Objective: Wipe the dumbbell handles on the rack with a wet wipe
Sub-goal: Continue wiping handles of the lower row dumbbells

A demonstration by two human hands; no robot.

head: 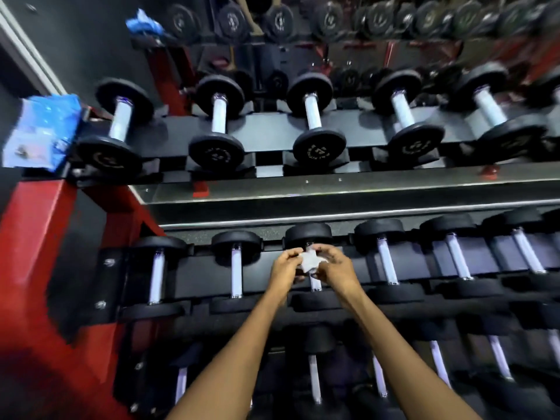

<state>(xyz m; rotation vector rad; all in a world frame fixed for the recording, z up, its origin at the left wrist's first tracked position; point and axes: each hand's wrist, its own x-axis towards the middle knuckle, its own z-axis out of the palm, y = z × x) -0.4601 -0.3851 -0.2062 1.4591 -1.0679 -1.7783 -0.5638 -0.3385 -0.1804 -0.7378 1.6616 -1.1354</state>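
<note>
Dumbbell handle (315, 284) lengthwise away (hands (310, 265) above)

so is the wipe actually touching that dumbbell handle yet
Cannot tell. In the head view both hands, left and right, pinch the wet wipe directly over the handle, hiding any contact or gap.
</note>
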